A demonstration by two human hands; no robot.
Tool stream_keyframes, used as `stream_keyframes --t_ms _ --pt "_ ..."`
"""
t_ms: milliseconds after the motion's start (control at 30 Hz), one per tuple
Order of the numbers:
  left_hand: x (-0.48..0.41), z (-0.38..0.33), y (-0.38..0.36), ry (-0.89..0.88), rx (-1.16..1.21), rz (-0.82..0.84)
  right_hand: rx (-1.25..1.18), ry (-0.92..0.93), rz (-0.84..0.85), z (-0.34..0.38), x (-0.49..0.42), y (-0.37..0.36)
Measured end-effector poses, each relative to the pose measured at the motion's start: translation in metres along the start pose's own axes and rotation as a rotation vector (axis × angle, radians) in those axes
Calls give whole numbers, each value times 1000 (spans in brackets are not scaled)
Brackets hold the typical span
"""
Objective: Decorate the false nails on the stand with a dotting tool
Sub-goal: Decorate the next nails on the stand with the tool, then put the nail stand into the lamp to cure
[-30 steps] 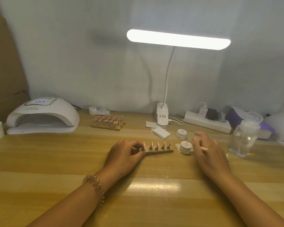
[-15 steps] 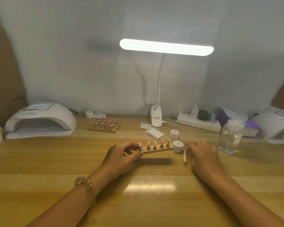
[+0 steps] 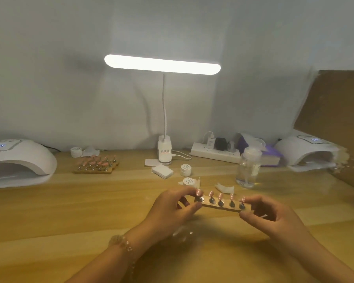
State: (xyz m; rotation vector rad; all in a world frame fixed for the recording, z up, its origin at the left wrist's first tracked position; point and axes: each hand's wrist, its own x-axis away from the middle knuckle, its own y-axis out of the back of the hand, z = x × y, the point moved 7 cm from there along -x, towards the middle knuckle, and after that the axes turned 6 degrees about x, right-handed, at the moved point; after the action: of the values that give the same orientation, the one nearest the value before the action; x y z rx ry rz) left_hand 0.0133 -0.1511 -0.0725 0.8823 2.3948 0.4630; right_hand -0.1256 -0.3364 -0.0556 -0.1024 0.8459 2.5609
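Two hands now hold the wooden stand [image 3: 225, 208], one at each end, low in the middle of the frame. Half a second ago only the left hand [image 3: 172, 211] had it, while the right hand [image 3: 274, 219] lay on the table [image 3: 70, 211] beside a small white jar [image 3: 189, 181]. The stand sat against that jar then. Now it is lower in the frame and clear of the jar, which stands just above its left end. A thin pale stick [image 3: 198, 181] rests just beside the jar.

Five pink false nails [image 3: 220, 196] stand in a row along the stand on round silver bases. The left thumb and forefinger pinch the left end, closing around the first nail's base. The right thumb and forefinger pinch the right end beside the last nail, and its other fingers curl loosely behind. The stand runs level between the two pinches and seems held just off the table, with a soft shadow under it. A beaded bracelet [image 3: 123, 243] circles the left wrist.

Further up the frame a lit desk lamp [image 3: 161, 64] glows at centre. A second rack of nails [image 3: 94, 163] sits at middle left, and a clear bottle [image 3: 248, 168] at middle right.
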Motion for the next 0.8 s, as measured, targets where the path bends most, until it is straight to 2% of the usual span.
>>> stream_keyframes --t_ms 133,300,400,500,633,800 --pt "-26 -10 -50 12 -68 60 -9 -165 -134 -41 10 55" --pt "-60 -24 -114 57 -72 160 -170 -461 -587 -125 15 132" --pt "-78 -37 -154 59 -73 214 -203 -515 -857 -155 6 153" --pt "-93 -47 -187 54 -69 253 -258 -541 -1035 -175 -21 161" --pt "-110 -49 -209 30 -90 227 -123 -612 -1175 -194 -55 178" --pt "-123 -37 -212 1 -62 180 50 -617 -1150 -214 -100 201"
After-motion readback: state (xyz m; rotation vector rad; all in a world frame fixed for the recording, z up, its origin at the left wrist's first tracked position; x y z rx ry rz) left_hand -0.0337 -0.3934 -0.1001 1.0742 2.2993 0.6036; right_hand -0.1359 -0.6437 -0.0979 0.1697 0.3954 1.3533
